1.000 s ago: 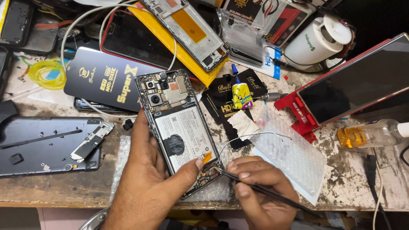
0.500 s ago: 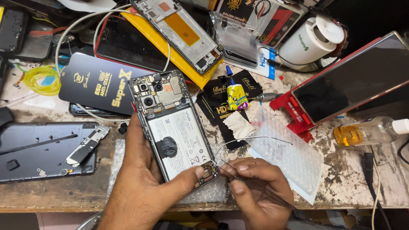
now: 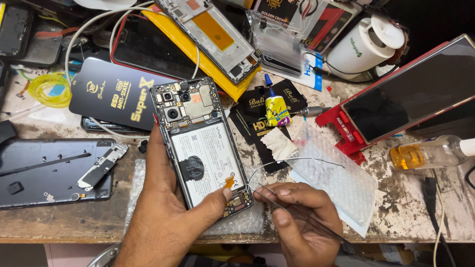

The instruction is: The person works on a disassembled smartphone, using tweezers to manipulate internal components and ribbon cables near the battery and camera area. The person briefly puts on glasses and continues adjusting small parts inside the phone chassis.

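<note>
Left hand (image 3: 163, 212) grips an opened phone (image 3: 200, 143), its white battery and camera board bared, above the workbench (image 3: 74, 222), while right hand (image 3: 302, 222) pinches tweezers (image 3: 292, 207) at its bottom edge.

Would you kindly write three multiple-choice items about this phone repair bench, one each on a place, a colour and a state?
1. The small glue bottle lies where from the opened phone?
A) right of it
B) left of it
C) on top of it

2. The stand propping the large dark screen is
A) blue
B) red
C) green

3. The tweezers are
A) lying on the bench
B) held in the right hand
C) held in the left hand

Key: A, it sits right of the phone; B, its plastic is red; B, right fingers pinch them.
</note>
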